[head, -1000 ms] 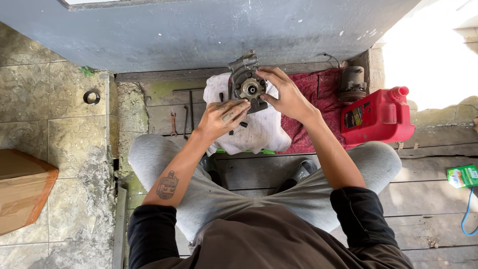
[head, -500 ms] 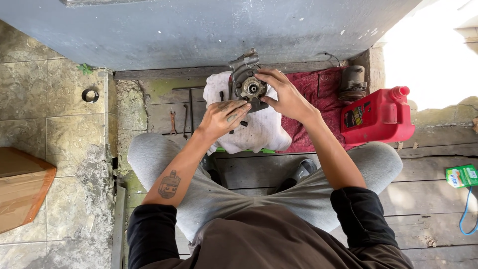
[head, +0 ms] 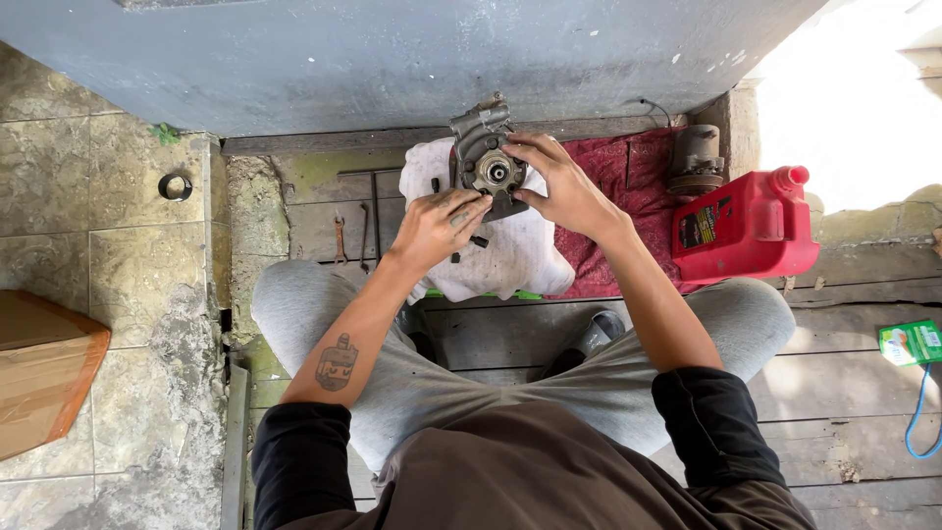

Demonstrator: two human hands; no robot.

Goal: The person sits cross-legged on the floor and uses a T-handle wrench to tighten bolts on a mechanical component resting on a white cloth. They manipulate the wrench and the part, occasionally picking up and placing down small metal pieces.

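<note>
Seen from the head camera, a person in grey trousers and a dark long-sleeved top sits cross-legged on a weathered plank floor (head: 491, 339), both bare hands on a grey metal machine part (head: 483, 157) that stands on a white cloth (head: 515, 257) just in front of the knees, close to a blue-grey wall (head: 392, 59). The right hand (head: 561, 188) cups the part's right flank, thumb and fingers closed around the housing beside its round hub, a firm grip on the casting. The left hand (head: 439, 226) sits at the part's lower left edge, fingers curled and fingertips pressed against the housing; whether they pinch anything small cannot be told. A few small dark pieces lie on the cloth beneath the hands. A dark red cloth (head: 628, 216) spreads out to the right of the white one, and a second, cylindrical metal part (head: 696, 159) stands at its far corner. Just beside that, a red plastic jerrycan (head: 748, 226) lies on the planks. To the left of the white cloth, slim hand tools (head: 355, 231) rest on the boards, and a metal ring (head: 175, 186) lies well apart on the stone tiles. A cardboard box (head: 44, 378) sits at the left edge, a green packet (head: 913, 342) at the right edge.
</note>
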